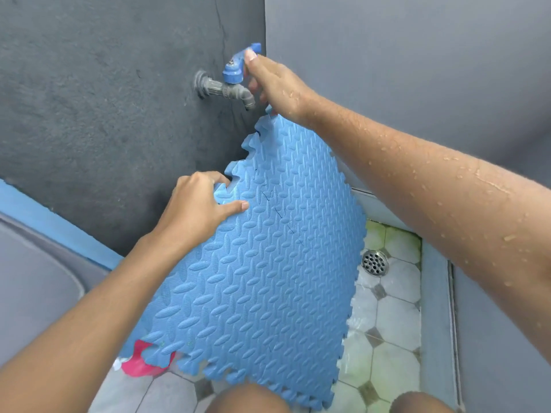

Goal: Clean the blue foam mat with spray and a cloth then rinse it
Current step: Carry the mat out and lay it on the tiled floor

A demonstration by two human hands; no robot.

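Blue foam mat (268, 263): held tilted below grey wall tap (226, 90), above tiled floor (396, 317). Left hand (199, 204): grips mat's toothed left edge, thumb on face. Right hand (269, 81): wet, fingers curled round tap's blue handle (235, 65).

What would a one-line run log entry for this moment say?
stage: rinse | left hand: grips blue foam mat edge | right hand: holds tap handle | stream: none seen
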